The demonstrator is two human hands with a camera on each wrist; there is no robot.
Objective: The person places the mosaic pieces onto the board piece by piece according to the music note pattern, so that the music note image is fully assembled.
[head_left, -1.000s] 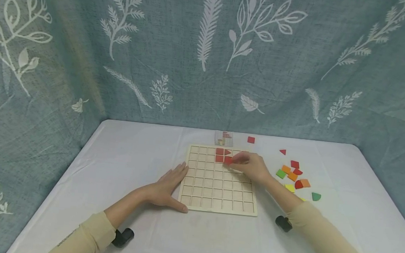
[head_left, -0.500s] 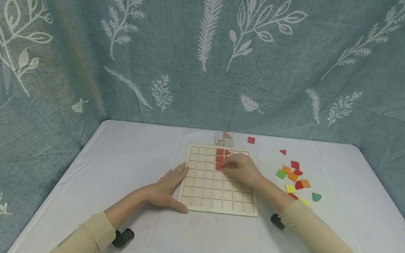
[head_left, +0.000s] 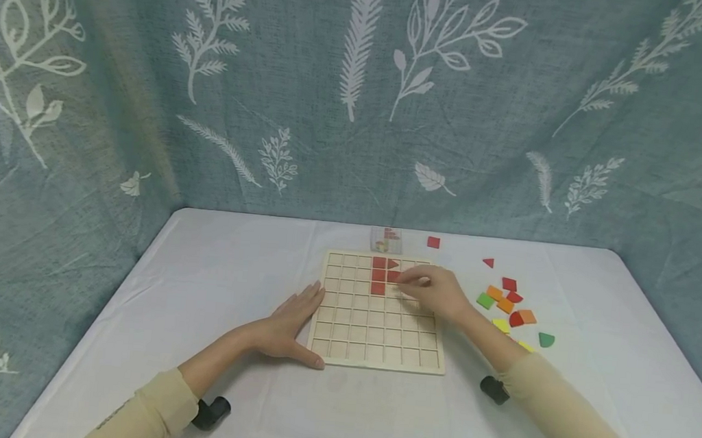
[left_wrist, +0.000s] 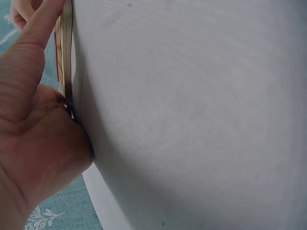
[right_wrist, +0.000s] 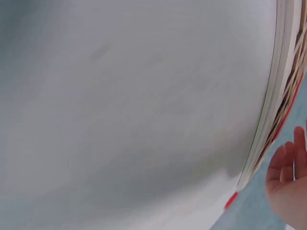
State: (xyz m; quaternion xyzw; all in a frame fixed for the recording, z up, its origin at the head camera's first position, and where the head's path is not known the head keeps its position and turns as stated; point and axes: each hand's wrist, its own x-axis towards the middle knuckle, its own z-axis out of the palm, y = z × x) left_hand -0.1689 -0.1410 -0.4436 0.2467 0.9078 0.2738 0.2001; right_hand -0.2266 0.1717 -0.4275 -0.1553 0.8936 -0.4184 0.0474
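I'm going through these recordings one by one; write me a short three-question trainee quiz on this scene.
1. True or false: the person's bare left hand touches the pale wooden grid board.
2. What lies on the white-covered table beyond the board's far edge: (a) a blue circular tile, (b) a red square tile, (c) a purple triangular tile?
3. Which coloured tile lies farthest right?

Key: 1. True. 2. b. 3. The green, round-edged flat tile.

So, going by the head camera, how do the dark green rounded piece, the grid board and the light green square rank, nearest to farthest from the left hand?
From the left hand:
1. Grid board, its left edge right at the fingers.
2. Light green square, beyond the board's right side.
3. Dark green rounded piece, farther right still.
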